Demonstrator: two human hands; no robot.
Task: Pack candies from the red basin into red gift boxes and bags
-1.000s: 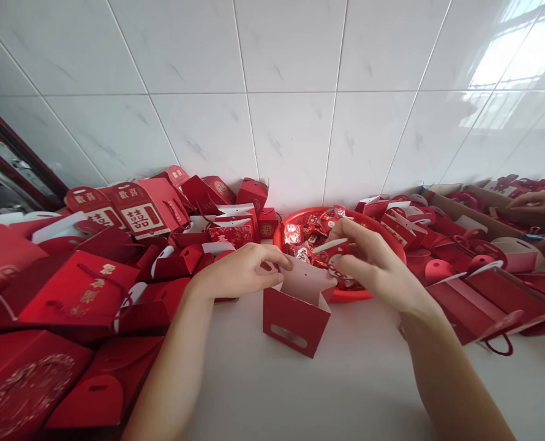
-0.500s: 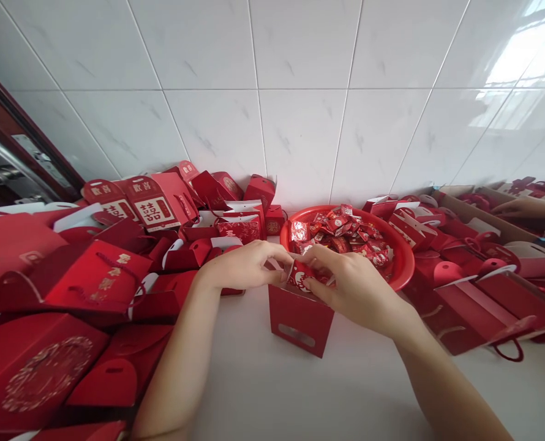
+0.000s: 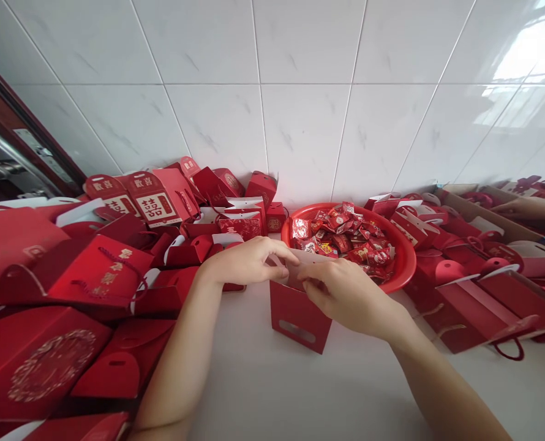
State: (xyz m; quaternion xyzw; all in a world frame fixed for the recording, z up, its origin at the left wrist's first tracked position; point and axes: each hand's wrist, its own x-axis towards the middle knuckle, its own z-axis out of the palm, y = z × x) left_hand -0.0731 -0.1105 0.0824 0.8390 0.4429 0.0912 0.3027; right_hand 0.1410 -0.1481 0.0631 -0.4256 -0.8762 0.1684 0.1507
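A red paper gift box (image 3: 297,321) stands upright on the pale table, its top open and a clear oval window low on its front. My left hand (image 3: 249,262) curls over the box's left rim, thumb and fingers closed on the edge. On the other side my right hand (image 3: 350,297) is at the mouth of the box, fingers bent together; whatever may lie between them is hidden. Right behind the box is a red plastic basket (image 3: 408,263) holding many red-wrapped sweets (image 3: 341,233). The inside of the box is mostly covered by my hands.
Red gift boxes (image 3: 116,269) are heaped along the left side. More red boxes and bags (image 3: 493,300) lie to the right. Against the far right edge, another person's hand (image 3: 529,208) reaches over a cardboard box (image 3: 456,205). White tiles rise behind.
The red-wrapped sweet between my hands at the box opening is no longer visible. My right fingers have closed up near the rim; my left hand stays at the box's edge.
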